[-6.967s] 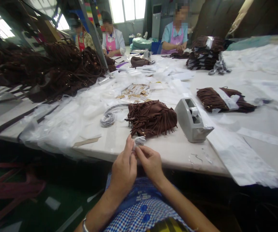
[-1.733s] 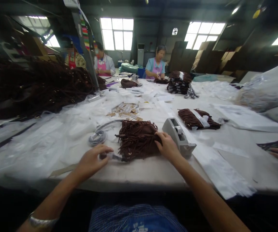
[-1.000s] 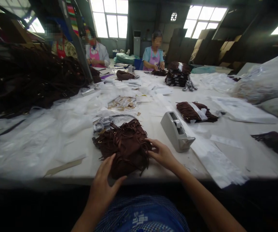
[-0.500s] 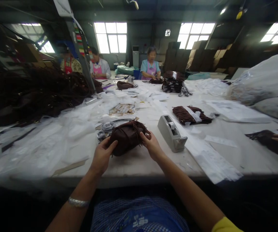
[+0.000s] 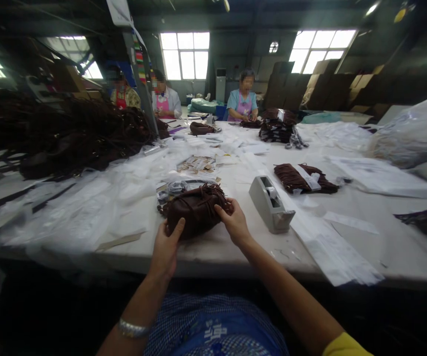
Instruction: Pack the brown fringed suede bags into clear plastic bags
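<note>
A dark brown fringed bag [image 5: 193, 212] is held just over the near part of the white table [image 5: 235, 252]. My left hand [image 5: 168, 244] grips its left end, thumb on the near face and fingers hidden behind it. At the right end, my right hand [image 5: 233, 220] pinches the fringe between thumb and fingers. Right of that hand stands a grey tape dispenser [image 5: 272, 205]. Behind the bag lie a coil of clear plastic [image 5: 177, 187] and a scatter of small brown tags [image 5: 196, 164].
Clear plastic bags [image 5: 83, 212] cover the table's left side, below a dark brown heap [image 5: 87, 133]. A wrapped fringed bundle [image 5: 304, 178] and a white plastic stack [image 5: 324, 237] lie to the right. A co-worker [image 5: 242, 101] works across the table, near a stack of brown bundles [image 5: 277, 126].
The view has swung left, so the whole scene sits farther right. Both hands keep hold of the brown bag, which has tilted slightly. The right hand's fingers have shifted a little on the fringe.
</note>
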Available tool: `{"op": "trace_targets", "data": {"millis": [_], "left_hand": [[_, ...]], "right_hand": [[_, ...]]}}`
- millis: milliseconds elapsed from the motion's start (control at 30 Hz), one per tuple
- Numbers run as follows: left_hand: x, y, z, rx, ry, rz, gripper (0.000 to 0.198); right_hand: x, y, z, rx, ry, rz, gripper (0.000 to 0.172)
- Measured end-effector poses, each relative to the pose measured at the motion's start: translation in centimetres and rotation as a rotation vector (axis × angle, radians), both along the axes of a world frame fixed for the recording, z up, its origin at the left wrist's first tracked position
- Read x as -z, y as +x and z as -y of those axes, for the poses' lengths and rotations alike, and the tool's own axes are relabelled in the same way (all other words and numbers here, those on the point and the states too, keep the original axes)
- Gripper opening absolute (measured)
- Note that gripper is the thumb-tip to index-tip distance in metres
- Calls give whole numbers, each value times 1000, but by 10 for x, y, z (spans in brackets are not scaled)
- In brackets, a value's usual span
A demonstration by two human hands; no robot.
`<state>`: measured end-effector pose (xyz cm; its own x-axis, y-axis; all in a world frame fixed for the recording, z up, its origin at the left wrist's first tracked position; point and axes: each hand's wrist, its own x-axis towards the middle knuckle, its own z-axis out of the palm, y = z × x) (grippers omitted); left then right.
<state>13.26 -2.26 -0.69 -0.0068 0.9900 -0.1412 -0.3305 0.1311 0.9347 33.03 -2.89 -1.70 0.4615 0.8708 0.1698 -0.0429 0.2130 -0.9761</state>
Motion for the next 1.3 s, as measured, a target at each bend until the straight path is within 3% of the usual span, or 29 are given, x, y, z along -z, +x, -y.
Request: {"op": "trace_targets", "data": {"millis": [167,233,300,400,467,533,767,900,967,1033,1167,1233,1300], "left_hand": [[-16,9,-47,35,145,53,51],[-15,9,-51,25,192,22,51],[-9,5,-38,-67,215,-39,54],[6,-2,4,-197,105,-96,56],[13,-2,30,-39,-68,-27,49],[14,4,41,52,-141,27,46],[13,32,10,-21,-81,7,57],[18,36,10,69,-205,143,54],[20,32,14,130,-218,179,55],[23,24,18,158,-189,109,57],[33,2,28,165,-52,-263,56],[35,-11,37,208,-58,-384,54],[32,-24,48,258,-102,-354,58]], "right_hand": [[-9,5,7,-158,-105,-190,47],[-12,7,9,-159,-108,-181,46],[-10,7,12,-116,-85,-149,45],[1,0,20,-55,-68,-92,42],[9,-7,25,-41,-56,-60,37],[14,-14,29,-43,-46,-38,34],[16,-18,32,9,-37,82,28],[17,-1,28,95,-36,144,24],[13,9,28,73,-62,178,24],[7,18,31,5,-116,203,27],[-3,25,46,-131,-153,207,43],[-4,25,54,-156,-133,265,36],[-3,23,61,-129,-125,350,21]]}}
